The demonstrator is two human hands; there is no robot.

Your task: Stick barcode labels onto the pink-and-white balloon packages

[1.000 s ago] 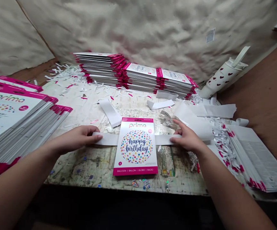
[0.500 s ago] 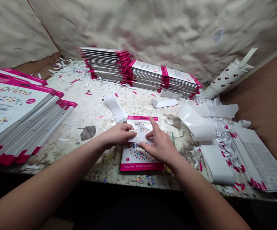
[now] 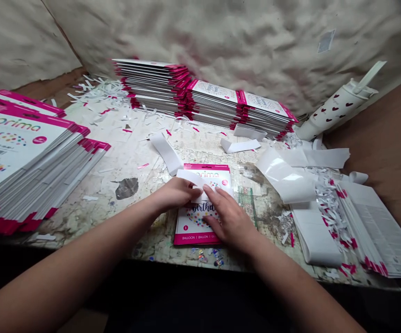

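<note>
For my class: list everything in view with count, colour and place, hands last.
Front packet: at least one, white and pink, front centre
Paper strip: one, white, across the front packet
Back stacks: three, white and pink, along the rear
Left packets: many, white and pink, left edge
Right packets: several, pale and pink, right edge
Loose strips: several, white, middle and right
Shreds: uncountable, white and pink, scattered
Confetti: several bits, shiny, front edge
Tumbler: one, white with dark hearts, rear right
Tag: one, grey, upper right
Table: one, worn white, centre
Back wall: one, beige, behind
Panel: one, brown, far right
Left hand: one, at the paper strip
Right hand: one, over the front packet
</note>
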